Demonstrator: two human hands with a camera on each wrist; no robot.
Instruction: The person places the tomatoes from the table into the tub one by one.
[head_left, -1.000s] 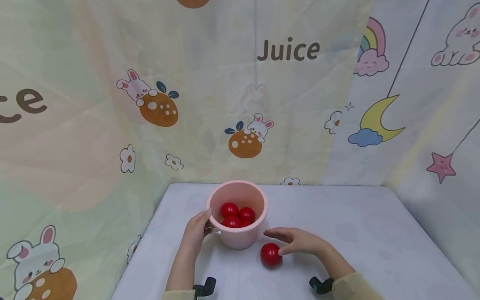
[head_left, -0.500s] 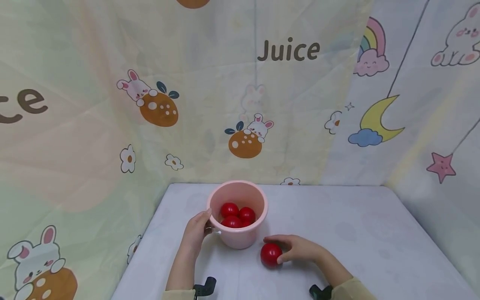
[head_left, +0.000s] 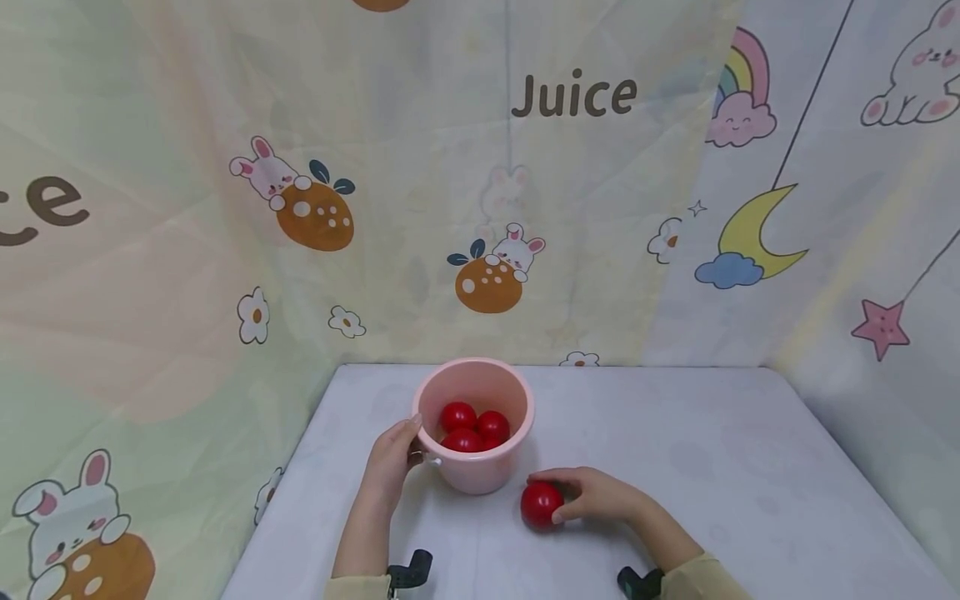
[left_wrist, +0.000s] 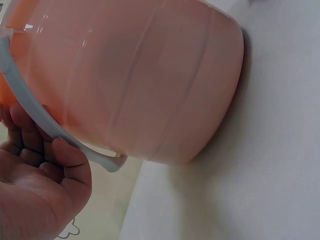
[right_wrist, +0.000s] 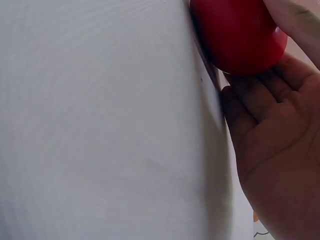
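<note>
A pink bucket (head_left: pixel 480 477) stands on the table, tilted in appearance toward me, with several glossy red balls (head_left: pixel 459 416) inside. My left hand (head_left: pixel 392 457) grips its left rim, thumb over the edge. In the left wrist view, curled fingers lie at the bucket's pale grey handle (left_wrist: pixel 37 110). Another red ball (head_left: pixel 542 505) rests on the table, right of and nearer than the bucket. My right hand (head_left: pixel 603 497) holds this ball from its right side, fingers behind and thumb in front. The right wrist view shows the palm (right_wrist: pixel 280 135) beside the ball.
A white-covered table (head_left: pixel 712 467) extends to both sides. Behind it hangs a printed cloth (head_left: pixel 405 208) with cartoon rabbits and fruit. Dark wrist devices (head_left: pixel 411 571) sit at both cuffs.
My right hand's fingers have come down and closed in around the loose ball. The left hand and bucket have stayed in place; the head view has shifted very slightly.
</note>
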